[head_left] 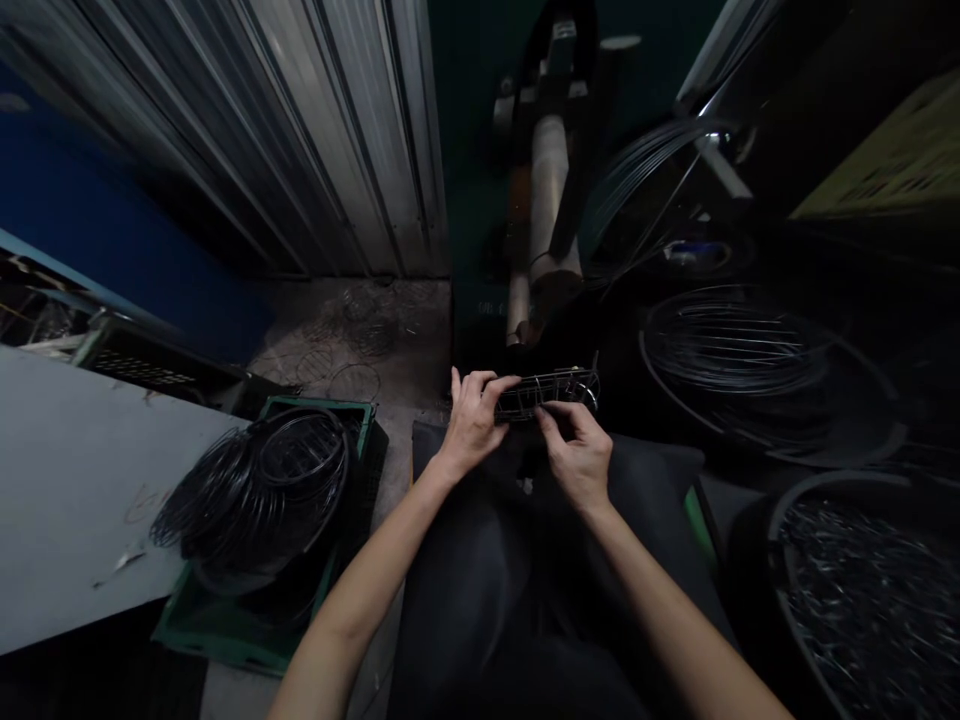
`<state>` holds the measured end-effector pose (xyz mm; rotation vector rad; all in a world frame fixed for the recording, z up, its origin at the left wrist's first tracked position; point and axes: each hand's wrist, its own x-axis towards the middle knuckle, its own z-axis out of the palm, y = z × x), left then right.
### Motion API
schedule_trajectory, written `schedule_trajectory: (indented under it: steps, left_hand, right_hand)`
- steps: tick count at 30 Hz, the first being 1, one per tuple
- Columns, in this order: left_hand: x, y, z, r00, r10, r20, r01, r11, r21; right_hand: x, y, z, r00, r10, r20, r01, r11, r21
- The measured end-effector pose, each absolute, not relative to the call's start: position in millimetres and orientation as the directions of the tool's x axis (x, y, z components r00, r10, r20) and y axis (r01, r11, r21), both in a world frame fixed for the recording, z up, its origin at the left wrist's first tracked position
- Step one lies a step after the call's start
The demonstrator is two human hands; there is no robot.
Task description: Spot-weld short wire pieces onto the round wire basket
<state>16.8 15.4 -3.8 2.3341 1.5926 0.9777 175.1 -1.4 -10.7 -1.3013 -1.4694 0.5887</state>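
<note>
Between my two hands is a small cage-like frame of bent metal wire (553,387), lying sideways above my dark-covered lap. My left hand (474,412) grips its left end, with the fingers over the top and the thumb below. At its lower middle my right hand (579,447) pinches with thumb and forefinger. Whether a separate short wire sits in that pinch is too dark to tell. Just beyond the frame, the cylindrical metal arms (551,200) of a machine point toward me.
Left, a green crate (367,425) holds a black basin with wire rings (304,450). Right stand a wide tub of wire grids (739,345) and a tub of short metal pieces (877,590). A pale board (82,480) juts in from the left. Loose rings (356,380) lie on the floor.
</note>
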Motion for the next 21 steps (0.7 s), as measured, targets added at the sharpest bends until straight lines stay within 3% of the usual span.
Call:
schedule_trajectory:
  steps: [10, 21]
  left_hand:
    - [14.5, 40.9, -17.7, 0.214, 0.817, 0.536, 0.766, -0.481, 0.427]
    - [10.4, 61.7, -18.0, 0.212, 0.825, 0.524, 0.771, -0.471, 0.429]
  right_hand:
    - [170.1, 22.7, -18.5, 0.127, 0.875, 0.467, 0.428, 0.377, -0.821]
    - [167.6, 41.5, -14.7, 0.113, 0.86, 0.498, 0.46, 0.399, -0.794]
